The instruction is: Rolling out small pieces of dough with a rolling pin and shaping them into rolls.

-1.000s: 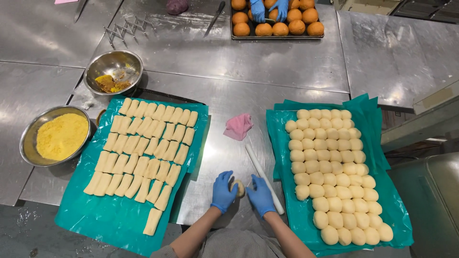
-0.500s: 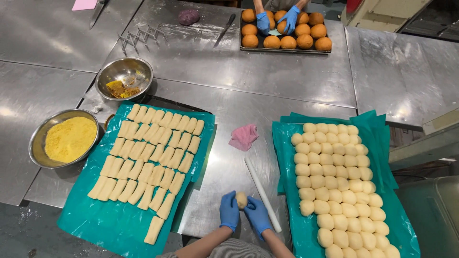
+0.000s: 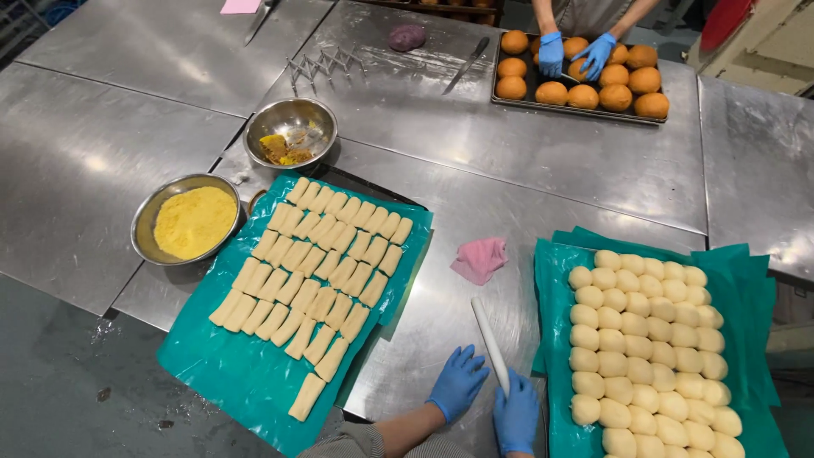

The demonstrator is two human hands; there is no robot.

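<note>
Rolling pin, thin and white, lies slanted on the steel surface at lower centre of the frame, its near end under the right hand. That hand, in a blue glove, rests on the pin's end with fingers laid loosely over it; whether it grips cannot be told. Left hand, also blue-gloved, lies flat and spread on the surface just left of the pin, holding nothing.

Just right of the pin: green sheet carrying rows of round dough balls. Above the pin, near it: crumpled pink cloth. Left of the hands: second green sheet with rows of oblong dough pieces.

Middle left: steel bowl of yellow powder. Above it: smaller steel bowl with yellow-orange remains.

Top of frame: another person's blue-gloved hands over a dark tray of browned buns. Left of that tray: a knife, a purple lump and an expanding metal cutter.
</note>
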